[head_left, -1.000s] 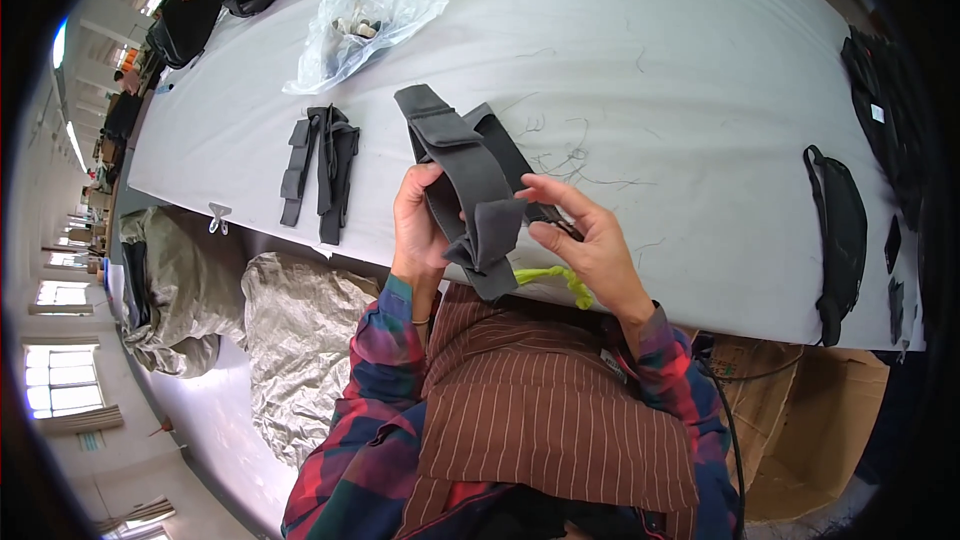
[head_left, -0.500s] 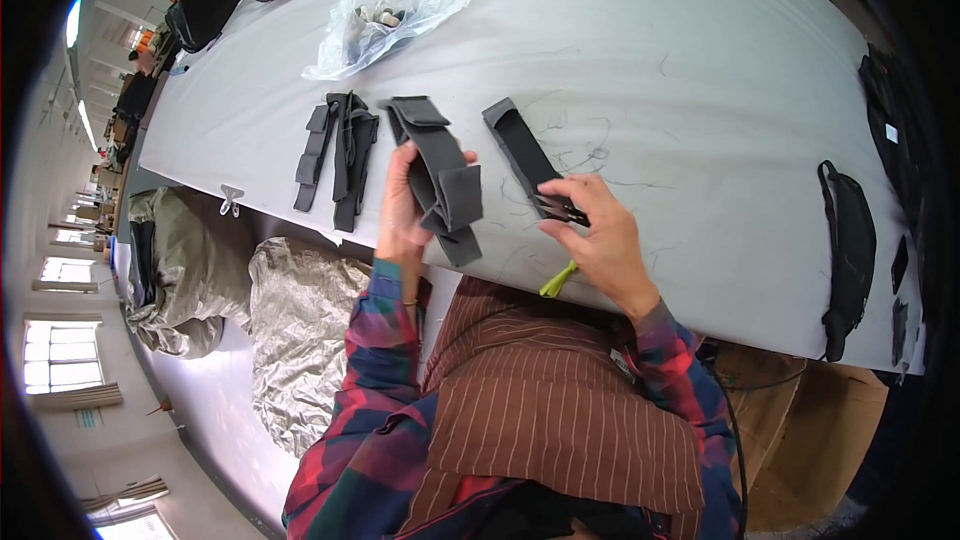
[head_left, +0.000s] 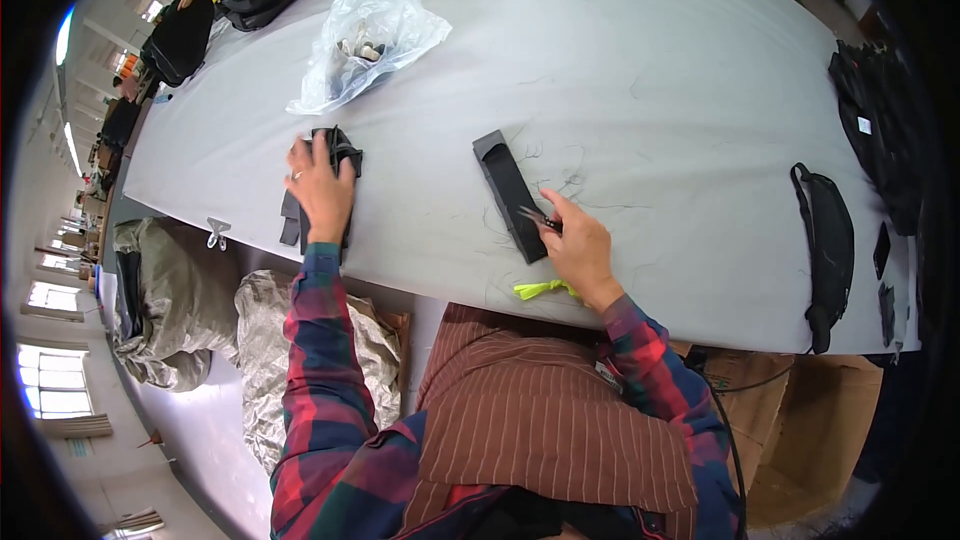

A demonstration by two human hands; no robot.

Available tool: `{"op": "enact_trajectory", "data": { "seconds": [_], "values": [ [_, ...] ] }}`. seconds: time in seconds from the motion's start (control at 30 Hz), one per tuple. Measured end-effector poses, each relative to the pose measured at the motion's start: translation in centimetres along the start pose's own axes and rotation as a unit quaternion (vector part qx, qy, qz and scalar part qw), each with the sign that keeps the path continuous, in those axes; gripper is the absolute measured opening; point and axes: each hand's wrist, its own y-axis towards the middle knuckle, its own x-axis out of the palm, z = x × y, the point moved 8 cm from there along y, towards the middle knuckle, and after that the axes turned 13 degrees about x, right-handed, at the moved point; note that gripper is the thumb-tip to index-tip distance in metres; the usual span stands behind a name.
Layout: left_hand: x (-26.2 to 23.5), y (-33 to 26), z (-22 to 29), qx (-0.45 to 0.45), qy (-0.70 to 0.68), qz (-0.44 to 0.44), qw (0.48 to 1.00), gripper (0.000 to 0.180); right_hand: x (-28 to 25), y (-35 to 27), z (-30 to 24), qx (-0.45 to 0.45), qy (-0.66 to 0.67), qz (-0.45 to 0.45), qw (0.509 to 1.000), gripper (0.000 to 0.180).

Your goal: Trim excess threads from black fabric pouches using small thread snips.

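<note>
The left hand [head_left: 322, 195] lies flat on a pile of black straps [head_left: 335, 155] near the grey bench's [head_left: 650, 70] edge, pinning them, while the right hand [head_left: 578, 245], its grip closed on small snips [head_left: 537, 217], rests against another black strap piece [head_left: 510, 195] lying flat mid-bench.

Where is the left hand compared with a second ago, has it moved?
Yes. The left hand has gone out leftward along the grey table, away from the body, onto the black strap pile.
</note>
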Motion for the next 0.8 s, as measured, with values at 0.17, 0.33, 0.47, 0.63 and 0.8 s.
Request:
{"op": "enact_trajectory", "data": {
  "seconds": [0.17,0.33,0.47,0.63,0.8],
  "values": [
    [4.5,-0.7,11.6,0.164,-0.224,-0.067,0.958,0.055,0.5,-0.7,-2.8,-0.008,-0.174,0.018,0.984,0.055],
    [8.0,2.2,14.7,0.175,-0.282,-0.097,0.938,0.053,0.7,-0.3,1.3,0.148,0.132,-0.146,0.969,0.038],
    [8.7,6.0,17.2,0.180,-0.339,-0.092,0.919,0.052,-6.4,0.8,2.7,0.135,0.284,-0.044,0.948,0.030],
    [5.0,-1.0,30.7,0.443,-0.224,-0.135,0.858,0.060,-14.3,1.3,5.7,0.155,0.333,0.135,0.920,0.030],
    [-5.6,-21.3,35.8,0.500,-0.659,-0.340,0.447,0.037,-13.9,1.3,5.7,0.148,0.359,0.120,0.914,0.028]
  ]
}}
